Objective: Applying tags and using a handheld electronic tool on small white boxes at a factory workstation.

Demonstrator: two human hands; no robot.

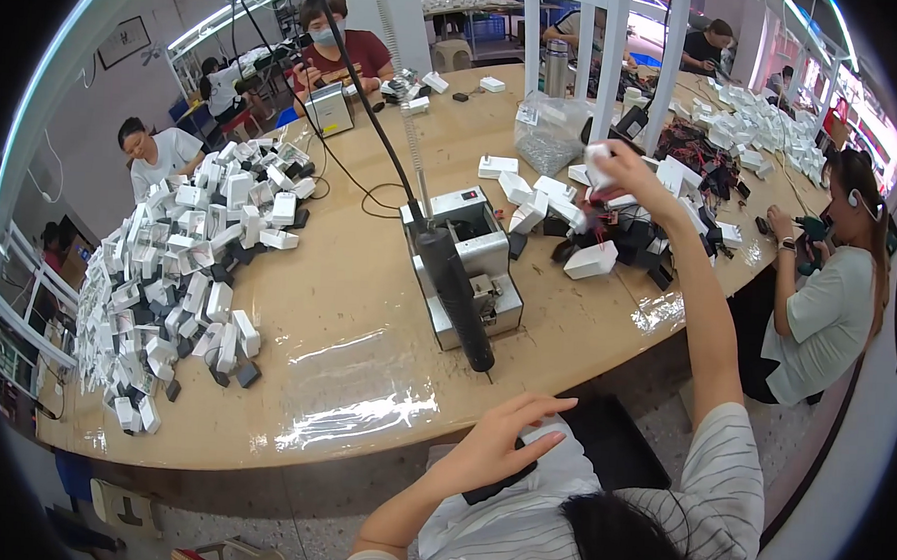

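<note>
Over the far-right heap, my right hand [628,176] is raised with its fingers closed round a small white plastic casing [598,164]. Beneath it, more white casings and dark wired parts [621,227] lie together on the table. My left hand [507,441] hovers by the near table edge over my lap, thumb and fingers stretched apart, nothing visible between them. Something dark [500,482] shows under that wrist; its kind is unclear. At the table's middle, a black electric screwdriver [453,295] hangs upright in front of a metal box-shaped machine [465,256], apart from both hands.
A large heap of white casings and black pieces [194,259] covers the table's left side. A clear bag of small metal parts [550,134] stands beside the white frame posts [610,72]. Cables hang from above. Co-workers sit around, one close on the right [834,277].
</note>
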